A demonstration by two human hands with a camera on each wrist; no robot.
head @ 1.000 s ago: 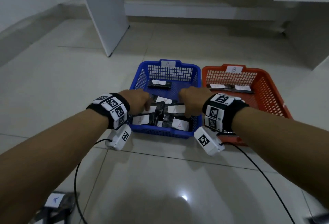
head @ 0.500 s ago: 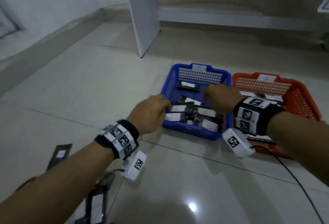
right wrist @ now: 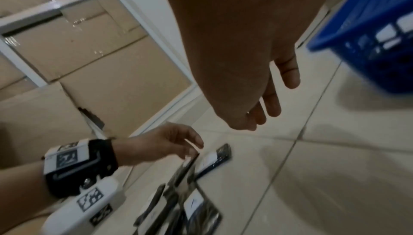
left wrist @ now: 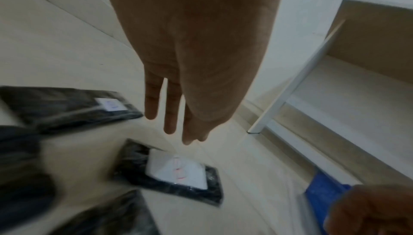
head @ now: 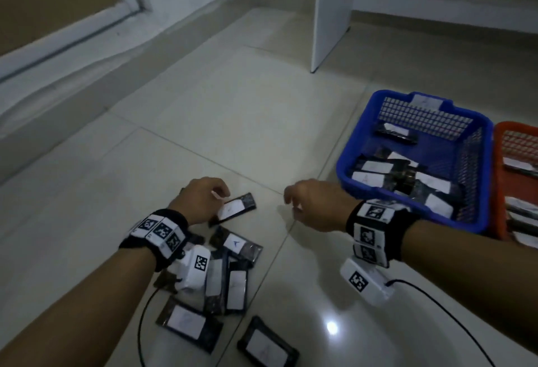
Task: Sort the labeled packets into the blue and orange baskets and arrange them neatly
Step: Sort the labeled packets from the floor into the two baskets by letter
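Several black packets with white labels lie loose on the floor tiles, among them one (head: 233, 208) at the far end of the pile and another (head: 235, 243) just behind it. My left hand (head: 218, 193) hovers over the far packet (left wrist: 178, 170) with straight fingers and holds nothing. To its right, my right hand (head: 291, 202) hangs relaxed and empty (right wrist: 268, 108) above bare tile. The blue basket (head: 349, 145), tagged with a white label (head: 426, 101), holds several labeled packets (head: 375, 167). The orange basket (head: 512, 130) shows at the right edge with packets inside.
A white furniture panel (head: 332, 11) stands on the floor beyond the baskets. A wall and skirting (head: 87, 75) run along the left. Cardboard boxes (right wrist: 89, 62) sit behind a white frame. Black cables (head: 436, 302) trail from both wrist cameras.
Both hands have left the blue basket and swung left to the loose pile on the floor. The head view has turned left with them, and the baskets now sit at the right.
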